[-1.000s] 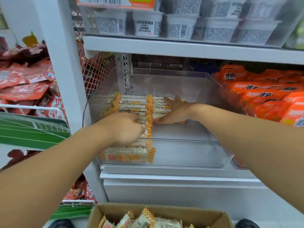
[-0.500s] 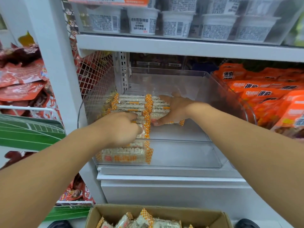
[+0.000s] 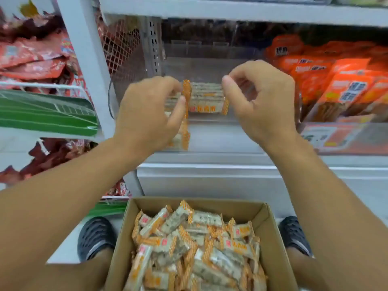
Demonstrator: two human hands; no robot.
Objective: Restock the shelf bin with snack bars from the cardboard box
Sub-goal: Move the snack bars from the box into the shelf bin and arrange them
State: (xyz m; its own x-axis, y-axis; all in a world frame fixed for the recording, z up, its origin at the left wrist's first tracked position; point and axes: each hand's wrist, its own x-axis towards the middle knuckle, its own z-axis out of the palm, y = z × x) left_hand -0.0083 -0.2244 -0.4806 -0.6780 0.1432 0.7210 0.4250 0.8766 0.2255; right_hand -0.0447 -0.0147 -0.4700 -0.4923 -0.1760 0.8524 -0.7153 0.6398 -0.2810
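A clear plastic shelf bin (image 3: 210, 141) holds rows of white snack bars with orange ends (image 3: 206, 99) at its left and middle. My left hand (image 3: 151, 114) and my right hand (image 3: 258, 101) hover in front of the bin, apart, on either side of the bars. Both have loosely curled fingers and hold nothing. The left hand hides part of the left row. Below, an open cardboard box (image 3: 270, 227) sits between my feet, filled with several loose snack bars (image 3: 189, 238).
Orange packets (image 3: 336, 80) fill the neighbouring bin on the right. Red packets (image 3: 31, 55) and a green shelf strip (image 3: 42, 110) are on the left. A white shelf board (image 3: 231, 11) runs just above the bin. Dark shoes (image 3: 94, 236) flank the box.
Both hands have come back out of the bin and lifted off the bars. The view has tipped down, showing the box's contents.
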